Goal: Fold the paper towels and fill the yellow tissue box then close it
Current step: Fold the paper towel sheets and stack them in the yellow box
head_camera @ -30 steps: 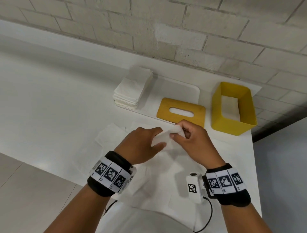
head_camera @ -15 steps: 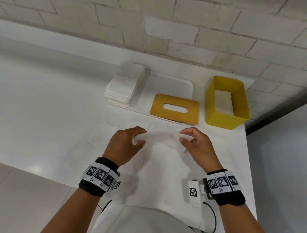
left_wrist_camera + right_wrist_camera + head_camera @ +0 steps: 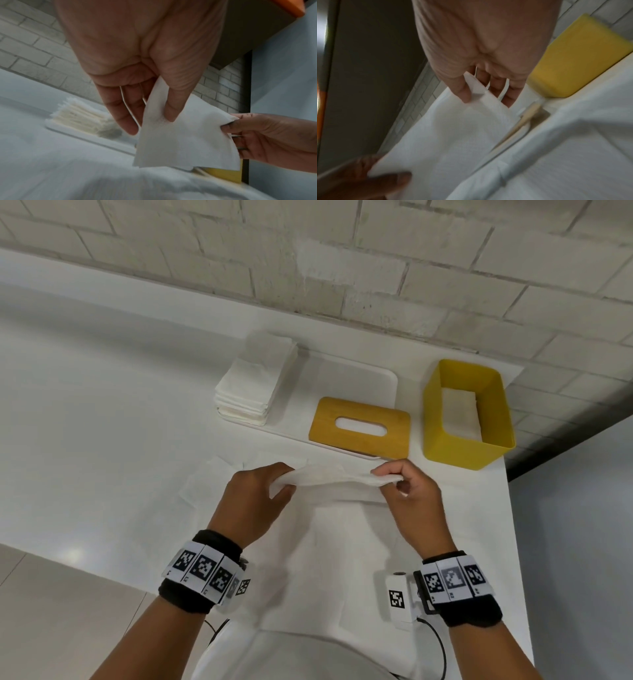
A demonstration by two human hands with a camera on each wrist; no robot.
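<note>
Since the earlier frame the hands have drawn apart, stretching one paper towel [image 3: 334,479] taut at frame centre: the left hand [image 3: 255,501] pinches its left end, the right hand [image 3: 412,494] its right. One yellow tissue box [image 3: 467,412] stands upper right, one lid [image 3: 359,428] and one towel stack [image 3: 251,386] left of it on the worktop [image 3: 102,405].

No readable words, brands or numbers anywhere. Only signs: black-and-white square code tags, approx. three facing up on the left wristband [image 3: 202,571], plus one smaller tag hanging at its inner edge; three more on the right wristband [image 3: 454,578]; one on the white camera unit [image 3: 397,599] by the right wrist. Tiny marks sit under the band tags, too small to read. Wrist views: no text.
</note>
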